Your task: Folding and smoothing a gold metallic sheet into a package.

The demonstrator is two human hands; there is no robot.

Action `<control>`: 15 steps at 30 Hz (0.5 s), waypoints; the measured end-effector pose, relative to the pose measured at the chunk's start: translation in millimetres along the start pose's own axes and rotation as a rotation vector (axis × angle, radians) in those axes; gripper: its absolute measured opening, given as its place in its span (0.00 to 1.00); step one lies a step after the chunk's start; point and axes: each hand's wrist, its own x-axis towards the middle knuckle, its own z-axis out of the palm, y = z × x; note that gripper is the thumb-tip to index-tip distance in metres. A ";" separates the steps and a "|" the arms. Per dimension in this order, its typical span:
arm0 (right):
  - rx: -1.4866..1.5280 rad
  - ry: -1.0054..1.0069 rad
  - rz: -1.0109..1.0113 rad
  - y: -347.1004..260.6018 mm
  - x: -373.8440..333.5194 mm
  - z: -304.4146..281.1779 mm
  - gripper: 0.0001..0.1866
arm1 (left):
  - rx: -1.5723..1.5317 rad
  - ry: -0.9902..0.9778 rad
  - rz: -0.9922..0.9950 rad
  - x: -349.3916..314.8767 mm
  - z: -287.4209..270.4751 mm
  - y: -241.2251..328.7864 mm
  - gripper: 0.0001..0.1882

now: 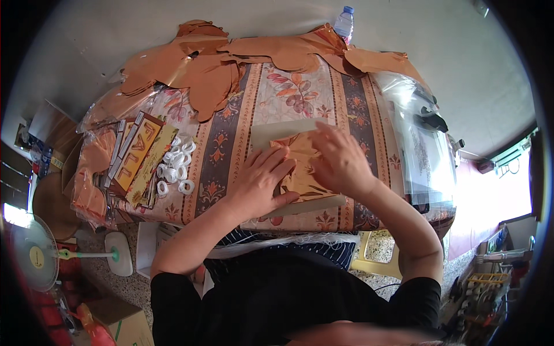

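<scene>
A folded sheet of shiny copper-coloured foil (pixel 309 179) lies on a flat grey board (pixel 271 134) in front of me. My left hand (pixel 262 181) rests on the foil's left side, its fingers stretched out and apart. Over the foil's right part is my right hand (pixel 343 161), slightly blurred, with fingers extended; whether it touches the foil is hard to tell. Both palms face down, and they hide parts of the foil's edges.
White ribbon rolls (pixel 176 161) sit left beside a pile of printed cards (pixel 135 158). Copper foil shapes (pixel 213 63) spread along the far edge, near a water bottle (pixel 344 23). Clear plastic bags (pixel 424 155) lie on the right. A fan (pixel 34 254) stands at lower left.
</scene>
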 end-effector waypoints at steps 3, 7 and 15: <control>-0.054 -0.070 -0.053 -0.5 -4.0 17.6 0.36 | -0.010 0.025 0.005 0.7 2.9 0.2 0.33; -0.052 -0.170 -0.032 6.4 -9.6 29.7 0.40 | -0.001 0.028 0.013 0.0 4.9 -1.1 0.33; -0.072 -0.178 -0.014 -2.4 -8.7 31.9 0.42 | -0.134 0.031 -0.024 -4.8 0.5 -7.7 0.32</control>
